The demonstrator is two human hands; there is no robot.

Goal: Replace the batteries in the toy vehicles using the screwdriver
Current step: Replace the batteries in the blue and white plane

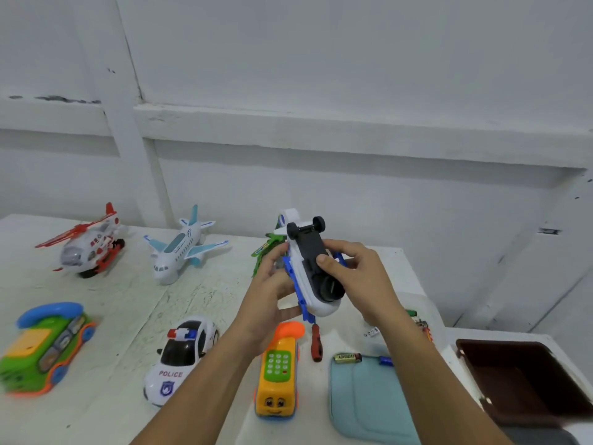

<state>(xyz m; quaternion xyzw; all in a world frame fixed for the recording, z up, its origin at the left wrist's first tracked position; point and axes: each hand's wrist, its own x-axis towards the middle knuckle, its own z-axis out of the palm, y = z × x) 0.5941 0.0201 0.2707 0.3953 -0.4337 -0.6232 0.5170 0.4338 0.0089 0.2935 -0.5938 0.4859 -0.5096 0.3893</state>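
Head view. 1 white-blue toy vehicle [313, 277] belly-up above table [128, 300]; long axis far-to-near, nose toward viewer. L hand [272, 290] grips left flank, R hand [356, 274] right flank, thumb on underside. 1 screwdriver [316, 343], 2 batteries [347, 358] at cloth [369, 399] edge.

"POLICE" on the white toy car [179, 358] — "EVEREADY" on a battery [348, 358].

Left hand [272, 293] and right hand [359, 271] grip upturned white-blue toy vehicle [313, 277] above table [128, 303].
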